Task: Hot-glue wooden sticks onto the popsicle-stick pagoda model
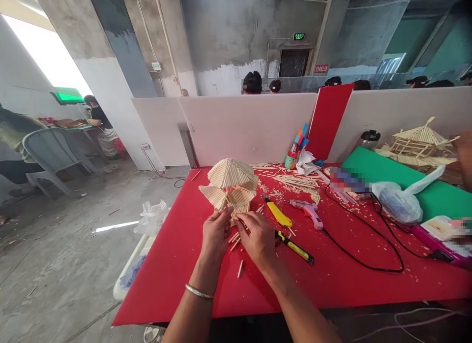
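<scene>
left hand [217, 231] | fingers pinched (bracelet on wrist) | right hand [258, 237] | fingers curled, knuckles up

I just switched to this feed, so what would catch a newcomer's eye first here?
First the bright red table, then the pale stick-built pagoda model near its far left corner, with the left hand and right hand meeting at its base. A yellow cutter and a glue gun lie just to the right.
</scene>
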`<action>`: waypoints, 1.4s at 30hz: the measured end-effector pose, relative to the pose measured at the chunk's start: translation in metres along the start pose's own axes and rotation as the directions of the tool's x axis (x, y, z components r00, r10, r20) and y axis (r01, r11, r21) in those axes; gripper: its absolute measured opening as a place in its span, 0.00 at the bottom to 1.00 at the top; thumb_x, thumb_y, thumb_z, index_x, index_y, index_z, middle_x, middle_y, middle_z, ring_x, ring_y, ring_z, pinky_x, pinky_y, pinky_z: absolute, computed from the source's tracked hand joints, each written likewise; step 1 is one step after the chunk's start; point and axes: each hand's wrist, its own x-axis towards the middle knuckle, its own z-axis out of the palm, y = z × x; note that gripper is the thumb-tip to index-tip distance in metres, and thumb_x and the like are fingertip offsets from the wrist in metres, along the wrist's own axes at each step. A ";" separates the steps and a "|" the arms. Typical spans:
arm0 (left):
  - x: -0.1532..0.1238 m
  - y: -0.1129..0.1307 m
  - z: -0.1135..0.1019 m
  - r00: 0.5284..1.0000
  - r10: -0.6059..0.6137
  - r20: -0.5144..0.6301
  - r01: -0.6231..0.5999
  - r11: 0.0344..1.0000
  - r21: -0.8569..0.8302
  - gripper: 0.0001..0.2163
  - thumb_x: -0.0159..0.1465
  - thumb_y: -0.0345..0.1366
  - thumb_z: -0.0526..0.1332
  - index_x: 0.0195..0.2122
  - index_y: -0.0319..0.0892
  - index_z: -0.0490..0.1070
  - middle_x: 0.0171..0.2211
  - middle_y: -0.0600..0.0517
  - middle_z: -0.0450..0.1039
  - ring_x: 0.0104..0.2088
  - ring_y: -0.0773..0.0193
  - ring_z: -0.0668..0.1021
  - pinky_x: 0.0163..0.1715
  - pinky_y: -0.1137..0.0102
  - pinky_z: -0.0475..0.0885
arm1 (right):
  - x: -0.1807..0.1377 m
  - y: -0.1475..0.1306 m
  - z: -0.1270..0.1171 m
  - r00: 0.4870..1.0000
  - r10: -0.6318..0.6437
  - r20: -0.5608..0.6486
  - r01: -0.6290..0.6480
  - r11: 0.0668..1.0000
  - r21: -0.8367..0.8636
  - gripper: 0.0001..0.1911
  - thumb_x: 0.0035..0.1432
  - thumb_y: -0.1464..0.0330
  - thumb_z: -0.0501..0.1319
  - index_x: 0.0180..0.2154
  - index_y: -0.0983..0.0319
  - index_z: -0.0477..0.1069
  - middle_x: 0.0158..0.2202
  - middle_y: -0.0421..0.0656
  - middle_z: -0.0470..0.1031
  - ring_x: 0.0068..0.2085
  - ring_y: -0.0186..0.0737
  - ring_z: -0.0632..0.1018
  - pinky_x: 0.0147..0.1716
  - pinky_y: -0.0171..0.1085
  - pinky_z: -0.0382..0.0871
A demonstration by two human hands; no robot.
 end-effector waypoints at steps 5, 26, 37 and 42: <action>0.003 0.003 0.002 1.000 0.001 -0.014 -0.001 1.000 0.000 0.22 0.34 0.40 0.78 0.21 0.39 0.65 0.12 0.64 0.54 0.14 0.79 0.56 0.12 0.79 0.46 | 0.005 0.001 -0.001 1.000 0.004 -0.023 -0.004 1.000 0.014 0.10 0.66 0.67 0.56 0.42 0.60 0.75 0.38 0.44 0.78 0.40 0.38 0.77 0.43 0.35 0.69; 0.002 0.002 0.009 0.998 0.003 -0.070 -0.005 1.000 -0.029 0.22 0.33 0.39 0.77 0.22 0.38 0.66 0.14 0.62 0.59 0.13 0.79 0.57 0.11 0.79 0.48 | 0.015 0.002 0.006 1.000 0.027 -0.006 -0.028 1.000 -0.006 0.10 0.65 0.66 0.57 0.43 0.60 0.75 0.39 0.43 0.78 0.39 0.39 0.76 0.41 0.35 0.67; 0.004 0.000 0.006 0.997 0.022 -0.070 -0.024 0.999 -0.025 0.22 0.34 0.39 0.77 0.23 0.38 0.67 0.13 0.63 0.57 0.13 0.79 0.57 0.11 0.79 0.48 | 0.014 0.003 0.010 0.999 0.033 -0.010 -0.033 0.999 -0.017 0.10 0.65 0.65 0.57 0.42 0.60 0.76 0.37 0.43 0.78 0.38 0.39 0.76 0.40 0.35 0.66; 0.004 -0.002 0.005 0.997 0.034 -0.069 -0.035 0.999 -0.003 0.21 0.36 0.39 0.77 0.23 0.39 0.66 0.12 0.63 0.55 0.14 0.78 0.56 0.12 0.78 0.48 | 0.013 0.002 0.007 0.999 0.044 -0.004 -0.044 0.999 -0.008 0.11 0.66 0.65 0.56 0.42 0.60 0.76 0.37 0.44 0.78 0.39 0.38 0.76 0.40 0.35 0.67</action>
